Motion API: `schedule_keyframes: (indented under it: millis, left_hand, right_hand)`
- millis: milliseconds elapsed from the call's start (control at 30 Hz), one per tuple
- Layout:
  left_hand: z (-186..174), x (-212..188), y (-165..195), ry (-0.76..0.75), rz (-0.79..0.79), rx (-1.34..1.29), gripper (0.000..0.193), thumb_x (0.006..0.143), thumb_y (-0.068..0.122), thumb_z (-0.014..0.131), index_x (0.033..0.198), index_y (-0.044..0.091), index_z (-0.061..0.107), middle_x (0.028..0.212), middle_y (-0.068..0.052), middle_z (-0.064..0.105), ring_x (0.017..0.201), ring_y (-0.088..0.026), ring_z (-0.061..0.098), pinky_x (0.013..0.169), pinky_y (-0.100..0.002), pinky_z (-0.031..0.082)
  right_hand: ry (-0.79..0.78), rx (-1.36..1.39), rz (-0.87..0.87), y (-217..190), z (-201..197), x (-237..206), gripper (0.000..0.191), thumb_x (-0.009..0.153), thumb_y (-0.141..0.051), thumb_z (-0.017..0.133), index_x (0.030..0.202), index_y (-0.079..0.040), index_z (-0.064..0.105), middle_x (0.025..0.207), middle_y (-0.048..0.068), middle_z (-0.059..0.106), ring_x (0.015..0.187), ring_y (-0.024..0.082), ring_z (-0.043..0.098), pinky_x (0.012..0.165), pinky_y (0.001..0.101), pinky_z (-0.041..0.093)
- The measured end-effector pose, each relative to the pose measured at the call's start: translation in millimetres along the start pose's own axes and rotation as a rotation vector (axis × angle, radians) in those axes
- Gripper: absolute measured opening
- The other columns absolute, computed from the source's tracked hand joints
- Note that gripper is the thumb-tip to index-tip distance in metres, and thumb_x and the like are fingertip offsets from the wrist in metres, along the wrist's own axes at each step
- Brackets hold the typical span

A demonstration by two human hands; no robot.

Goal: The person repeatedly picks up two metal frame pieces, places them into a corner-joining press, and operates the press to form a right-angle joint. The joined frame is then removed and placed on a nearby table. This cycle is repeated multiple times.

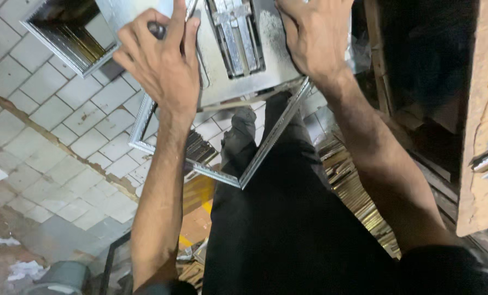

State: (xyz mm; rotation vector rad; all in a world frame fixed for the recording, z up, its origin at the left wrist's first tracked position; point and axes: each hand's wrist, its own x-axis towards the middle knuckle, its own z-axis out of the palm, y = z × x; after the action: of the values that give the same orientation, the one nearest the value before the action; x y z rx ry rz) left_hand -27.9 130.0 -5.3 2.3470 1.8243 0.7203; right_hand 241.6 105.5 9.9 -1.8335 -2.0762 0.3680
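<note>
A silver ornate picture frame (266, 147) lies with one part on a grey metal machine table (222, 82), its lower corner hanging out over my legs. My left hand (159, 60) presses down on the frame's left side at the table, fingers curled around a dark knob or handle. Spread flat, my right hand (315, 38) rests on the table at the frame's right side. A metal clamp or guide assembly (235, 33) sits between the two hands.
Another silver frame (69, 38) lies on the white tiled floor (63, 125) at top left. Stacks of gilded moulding strips (353, 186) lie to the right of my dark trousers (287, 229). A rusty wooden bench (487, 109) with metal pieces stands at far right.
</note>
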Motion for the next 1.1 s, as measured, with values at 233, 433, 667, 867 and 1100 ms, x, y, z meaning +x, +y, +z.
schedule_keyframes:
  millis: [233, 433, 667, 867, 1100]
  left_hand:
    - [0, -1, -1, 0.014, 0.025, 0.014, 0.031, 0.110, 0.035, 0.075, 0.137, 0.022, 0.074, 0.106, 0.000, 0.053, 0.106, -0.023, 0.042, 0.091, -0.043, 0.029]
    - [7, 8, 2, 0.058, 0.013, -0.033, 0.032, 0.108, 0.038, 0.076, 0.134, 0.019, 0.075, 0.104, -0.004, 0.055, 0.100, -0.025, 0.043, 0.084, -0.042, 0.031]
    - [-1, 10, 1, 0.043, -0.015, -0.065, 0.031, 0.108, 0.041, 0.071, 0.128, 0.019, 0.078, 0.101, -0.005, 0.056, 0.099, -0.024, 0.044, 0.085, -0.043, 0.031]
    - [9, 13, 0, 0.022, -0.008, -0.021, 0.030, 0.107, 0.040, 0.070, 0.128, 0.021, 0.078, 0.094, -0.001, 0.052, 0.096, -0.024, 0.042, 0.085, -0.042, 0.030]
    - [3, 12, 4, -0.031, -0.054, 0.004, 0.026, 0.107, 0.040, 0.071, 0.127, 0.026, 0.080, 0.095, -0.003, 0.053, 0.097, -0.024, 0.044, 0.086, -0.043, 0.031]
  right_hand:
    - [0.171, -0.127, -0.122, -4, 1, -2, 0.039, 0.103, -0.006, 0.068, 0.140, -0.019, 0.072, 0.129, 0.015, 0.054, 0.129, 0.035, 0.045, 0.107, 0.0552, 0.032]
    - [0.231, -0.152, -0.137, 1, 6, 4, 0.027, 0.108, -0.016, 0.073, 0.134, -0.020, 0.073, 0.126, 0.012, 0.056, 0.122, 0.032, 0.045, 0.099, 0.0522, 0.033]
    - [0.206, -0.075, -0.134, -7, 1, 12, 0.016, 0.107, -0.019, 0.072, 0.122, -0.016, 0.074, 0.114, 0.008, 0.057, 0.112, 0.029, 0.048, 0.091, 0.0494, 0.034]
    - [0.155, -0.216, -0.143, -13, -5, 21, 0.018, 0.108, -0.020, 0.068, 0.125, -0.019, 0.073, 0.118, 0.009, 0.054, 0.114, 0.031, 0.046, 0.094, 0.0497, 0.034]
    - [0.104, -0.210, -0.094, -17, -8, 27, 0.026, 0.111, -0.014, 0.063, 0.135, -0.018, 0.072, 0.113, 0.009, 0.054, 0.113, 0.031, 0.045, 0.094, 0.0487, 0.033]
